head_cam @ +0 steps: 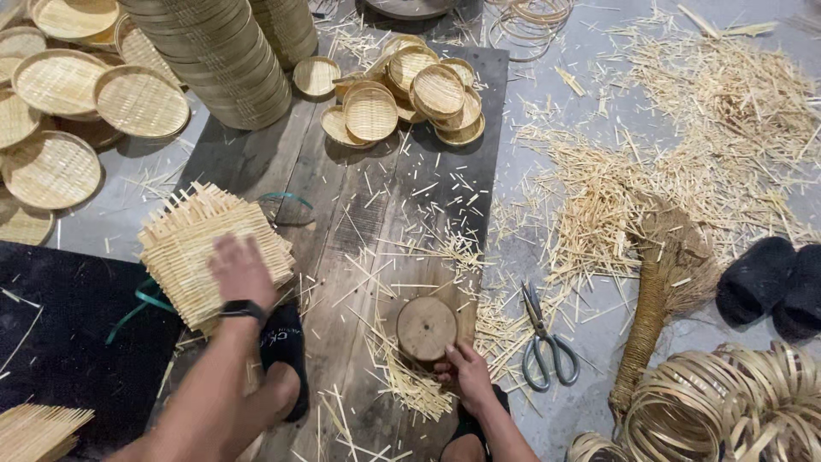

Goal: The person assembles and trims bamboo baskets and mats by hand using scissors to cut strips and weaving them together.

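Bamboo mats: a stack of square woven mats (209, 257) lies well to the left of the round wooden block (426, 327), on the dark plank board (342, 197); loose strip ends stick out on all its edges.
Left hand: the left hand (242, 272) lies flat on top of the stack, palm down, fingers together and pointing away from the person – it presses the mats and pinches nothing. A black wristband is on the wrist, and the forearm comes up from the bottom edge of the view.
Right hand: the right hand (469, 370) rests just below the block, at its near right edge, fingers curled loosely onto the board and the splinters. Whether the fingertips touch the block I cannot tell. It grips nothing that can be seen.
Feet: a foot in a black sock (286, 346) rests to the left of the block, touching the near corner of the stack.
Scissors: scissors (544, 338) lie on the grey floor just right of the block, blades pointing away.
Broom: a straw broom (658, 291) lies farther right, beside the scissors.
Open room: the board beyond the block – up to the small round baskets (410, 94) – carries only thin splinters; the near side is crowded by hands and feet.
Right edge: bamboo hoops (727, 402) lie piled low and far right of the block.
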